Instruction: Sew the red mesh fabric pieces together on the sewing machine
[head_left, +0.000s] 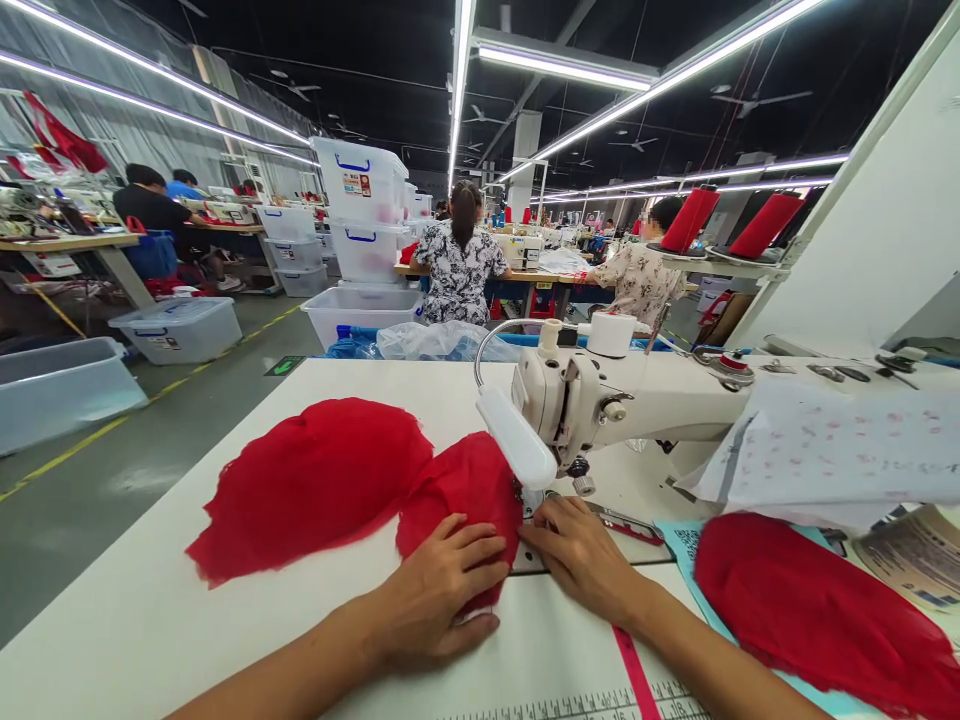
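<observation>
A small red fabric piece (469,490) lies at the needle area of a white sewing machine (592,390), its right edge under the machine head. My left hand (450,585) rests flat on this fabric, palm down with fingers spread. Close to the presser foot, my right hand (577,555) has its fingers curled and drawn together at the fabric's right edge; the fingertips are partly hidden. A larger pile of red fabric (315,480) spreads over the table to the left, touching the small piece. More red fabric (817,600) lies right of my right forearm.
A white lamp head (517,440) hangs low over the fabric. Scissors-like metal snips (630,525) lie beside the machine bed. A ruler tape (585,705) runs along the table's front edge. Paper sheets (847,450) hang at right. Plastic bins (180,328) and people at machines are beyond.
</observation>
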